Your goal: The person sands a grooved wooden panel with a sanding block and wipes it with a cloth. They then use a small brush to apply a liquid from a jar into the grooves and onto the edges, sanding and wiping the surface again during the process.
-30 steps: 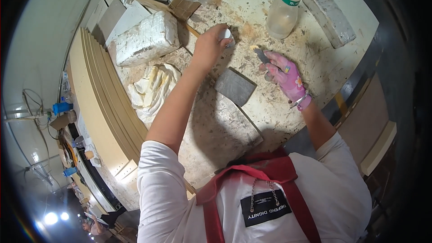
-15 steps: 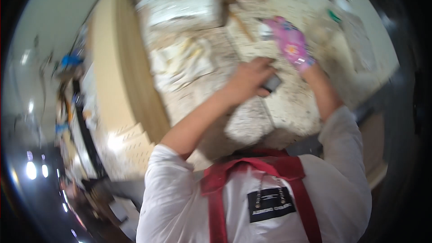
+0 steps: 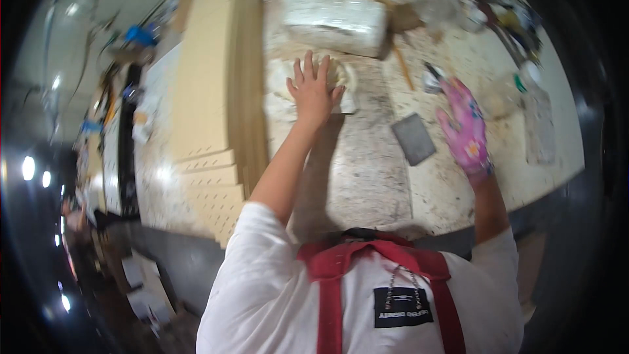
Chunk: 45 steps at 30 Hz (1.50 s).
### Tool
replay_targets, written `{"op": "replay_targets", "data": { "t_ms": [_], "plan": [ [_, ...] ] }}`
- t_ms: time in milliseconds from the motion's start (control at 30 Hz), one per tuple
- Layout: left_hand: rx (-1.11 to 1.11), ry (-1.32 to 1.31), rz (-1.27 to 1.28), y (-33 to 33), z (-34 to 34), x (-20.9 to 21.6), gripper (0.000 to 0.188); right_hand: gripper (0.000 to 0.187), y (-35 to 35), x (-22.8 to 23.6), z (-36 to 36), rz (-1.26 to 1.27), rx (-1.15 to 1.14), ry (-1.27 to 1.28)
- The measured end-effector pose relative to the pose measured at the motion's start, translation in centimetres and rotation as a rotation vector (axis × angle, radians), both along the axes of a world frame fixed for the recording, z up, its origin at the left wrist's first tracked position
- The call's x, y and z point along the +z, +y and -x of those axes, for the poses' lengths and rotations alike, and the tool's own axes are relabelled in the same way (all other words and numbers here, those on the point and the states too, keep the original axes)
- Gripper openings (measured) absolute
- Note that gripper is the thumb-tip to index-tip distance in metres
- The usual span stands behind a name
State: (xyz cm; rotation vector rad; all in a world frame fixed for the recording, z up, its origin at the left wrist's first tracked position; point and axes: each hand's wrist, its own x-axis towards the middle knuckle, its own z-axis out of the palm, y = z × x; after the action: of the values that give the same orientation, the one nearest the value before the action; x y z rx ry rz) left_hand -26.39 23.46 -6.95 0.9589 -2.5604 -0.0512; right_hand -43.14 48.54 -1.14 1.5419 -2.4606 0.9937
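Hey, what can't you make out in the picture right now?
All in the head view:
Crumpled white cloth: its middle is hidden by the bare left hand.
Narrow dark tool: blur hides whether the pink flower-patterned gloved right hand grips it.
Pale-yellow stacked boards: far end cut off by the picture's top edge.

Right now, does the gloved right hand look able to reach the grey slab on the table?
Probably yes. The right hand is just right of the grey slab, and I see nothing standing between them; the left hand is away, over the white cloth.
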Motion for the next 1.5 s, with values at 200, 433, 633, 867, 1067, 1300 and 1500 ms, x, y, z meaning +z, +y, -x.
{"op": "replay_targets", "data": {
  "t_ms": [200,433,633,867,1067,1300,1500],
  "plan": [
    [0.044,0.679,-0.803,2.7,-3.2,2.0,0.036,0.060,-0.3,-1.1,-5.4,0.105,0.220,-0.345],
    [-0.481,0.134,-1.131,9.1,-11.4,10.1,0.052,0.057,-4.4,-5.0,-11.8,0.284,0.321,-1.759],
    [-0.065,0.476,-0.362,-6.9,-27.7,15.7,0.031,0.055,-4.3,-4.0,-15.0,0.094,0.474,-0.786],
    [-0.274,0.142,0.047,-22.0,-30.4,11.6,0.043,0.043,-4.8,-7.3,-21.8,-0.228,0.314,0.048],
    [-0.443,-0.024,-0.016,-22.7,-28.3,6.1,0.044,0.043,-13.6,4.0,-27.9,0.070,0.165,-0.242],
    [-0.714,-0.342,0.282,-26.4,-27.1,9.3,0.043,0.035,-29.8,2.8,-40.8,0.026,0.501,0.326],
    [-0.621,-0.107,0.018,-27.5,-28.8,6.2,0.042,0.029,-28.6,4.5,-47.3,-0.129,0.735,-0.185]
  ]
}}
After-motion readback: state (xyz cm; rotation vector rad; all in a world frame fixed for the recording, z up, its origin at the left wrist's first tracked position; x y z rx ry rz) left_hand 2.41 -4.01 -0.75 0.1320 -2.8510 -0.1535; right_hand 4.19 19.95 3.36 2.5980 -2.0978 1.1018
